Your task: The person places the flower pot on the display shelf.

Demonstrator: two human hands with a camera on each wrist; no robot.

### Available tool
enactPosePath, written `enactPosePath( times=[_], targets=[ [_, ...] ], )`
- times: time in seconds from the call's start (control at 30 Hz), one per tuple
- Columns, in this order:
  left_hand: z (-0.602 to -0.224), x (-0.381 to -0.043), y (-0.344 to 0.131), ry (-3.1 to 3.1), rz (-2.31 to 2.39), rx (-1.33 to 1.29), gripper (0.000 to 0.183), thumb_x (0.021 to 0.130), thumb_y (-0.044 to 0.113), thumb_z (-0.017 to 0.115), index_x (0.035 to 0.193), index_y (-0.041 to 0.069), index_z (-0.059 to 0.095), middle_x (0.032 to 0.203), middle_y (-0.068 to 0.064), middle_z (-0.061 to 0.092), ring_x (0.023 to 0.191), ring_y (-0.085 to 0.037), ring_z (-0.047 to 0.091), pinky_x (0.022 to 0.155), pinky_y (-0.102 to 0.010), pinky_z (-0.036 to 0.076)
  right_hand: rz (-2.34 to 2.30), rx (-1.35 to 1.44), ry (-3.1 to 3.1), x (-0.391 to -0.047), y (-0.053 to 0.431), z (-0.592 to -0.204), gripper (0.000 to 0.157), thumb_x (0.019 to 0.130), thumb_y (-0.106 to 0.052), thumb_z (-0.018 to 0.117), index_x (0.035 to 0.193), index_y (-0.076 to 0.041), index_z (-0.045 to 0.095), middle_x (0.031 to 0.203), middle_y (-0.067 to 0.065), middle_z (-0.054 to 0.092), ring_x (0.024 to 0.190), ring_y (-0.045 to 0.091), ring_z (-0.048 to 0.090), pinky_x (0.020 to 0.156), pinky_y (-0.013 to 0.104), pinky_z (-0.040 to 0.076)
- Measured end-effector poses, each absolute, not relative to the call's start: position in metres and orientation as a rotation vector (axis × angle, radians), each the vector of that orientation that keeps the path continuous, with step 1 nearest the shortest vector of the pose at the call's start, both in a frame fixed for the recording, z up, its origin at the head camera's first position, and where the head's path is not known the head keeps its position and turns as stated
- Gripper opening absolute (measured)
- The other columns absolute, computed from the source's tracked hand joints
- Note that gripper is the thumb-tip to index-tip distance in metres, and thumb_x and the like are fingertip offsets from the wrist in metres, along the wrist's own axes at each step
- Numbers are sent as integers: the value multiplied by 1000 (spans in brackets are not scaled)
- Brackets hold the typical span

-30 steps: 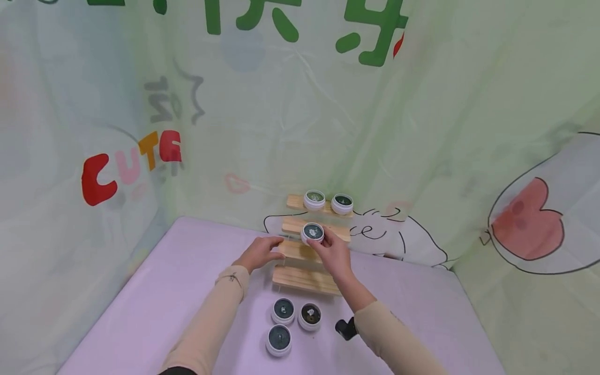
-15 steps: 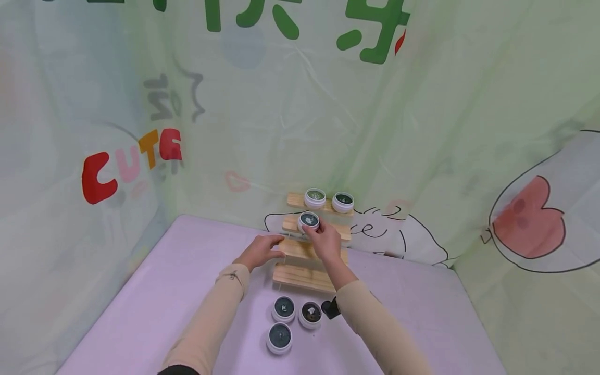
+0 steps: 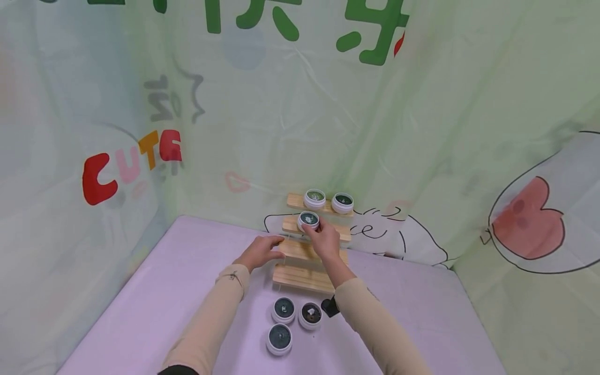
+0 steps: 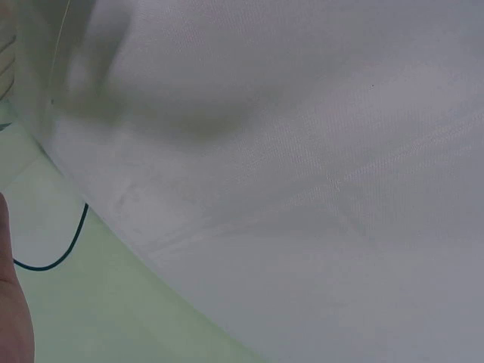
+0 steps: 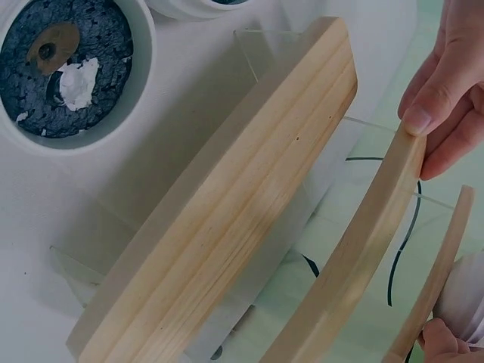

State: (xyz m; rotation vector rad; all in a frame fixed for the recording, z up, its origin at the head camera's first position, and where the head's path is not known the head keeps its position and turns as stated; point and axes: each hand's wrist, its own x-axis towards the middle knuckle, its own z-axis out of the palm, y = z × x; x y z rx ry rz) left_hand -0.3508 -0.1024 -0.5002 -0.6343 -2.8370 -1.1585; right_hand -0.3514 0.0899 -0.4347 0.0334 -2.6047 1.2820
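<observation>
A wooden tiered stand [image 3: 304,278] with clear supports stands on the table. My left hand [image 3: 260,252] grips the left end of its third board from the top; in the right wrist view, the left thumb [image 5: 420,117] lies on that board's end with fingers underneath. My right hand [image 3: 326,240] holds a small white jar [image 3: 308,221] with a dark filling and a pale spot, at the left part of the second board. In the right wrist view, right fingertips [image 5: 441,338] show beside the jar [image 5: 463,295]. Whether the jar's base touches the board is hidden.
Two similar jars, a green-filled one [image 3: 314,199] and a darker one [image 3: 342,202], sit on the top board. On the lilac tabletop [image 3: 187,271] stand three more: a rear-left jar [image 3: 283,310], a brown-and-white-flecked jar [image 3: 310,315] and a front jar [image 3: 279,339]. A printed curtain [image 3: 290,114] hangs behind.
My right hand has moved the jar up and slightly left, to the second board; over the last half second it barely moves. My left hand has kept its grip on the stand.
</observation>
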Motion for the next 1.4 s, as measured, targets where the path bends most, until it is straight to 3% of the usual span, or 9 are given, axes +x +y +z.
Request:
enactPosePath(
  times=[0.17,0.4,0.83,1.4],
  targets=[
    [-496,-348,-100,-2854,-1167,-589,57,84,23,76,133,-1,58,131,-16,61,121,-28,59,105,-39,47,1306,49,-2601,-347,95,-432,41,89,-32,72,117,-3,66,114,16,69,107,31,63,95,44,52],
    [-494,-347,-100,-2871,-1176,-574,57,86,22,76,134,-1,56,133,-16,60,122,-28,58,106,-39,46,1475,45,-2591,-335,111,-432,68,90,-30,72,143,3,46,141,21,50,127,32,53,105,41,47],
    [-496,-345,-101,-2861,-1194,-592,57,86,20,76,134,-3,56,133,-16,59,122,-30,58,105,-39,47,1458,-1,-2484,-301,143,-458,49,88,-20,75,128,4,60,119,20,66,109,30,65,94,38,55],
    [-496,-347,-102,-2858,-1186,-613,59,86,23,75,135,-4,55,133,-17,59,121,-30,58,104,-39,48,1454,-16,-2681,-235,168,-510,60,88,-30,74,136,1,54,131,19,60,120,32,59,98,33,52]
  ],
)
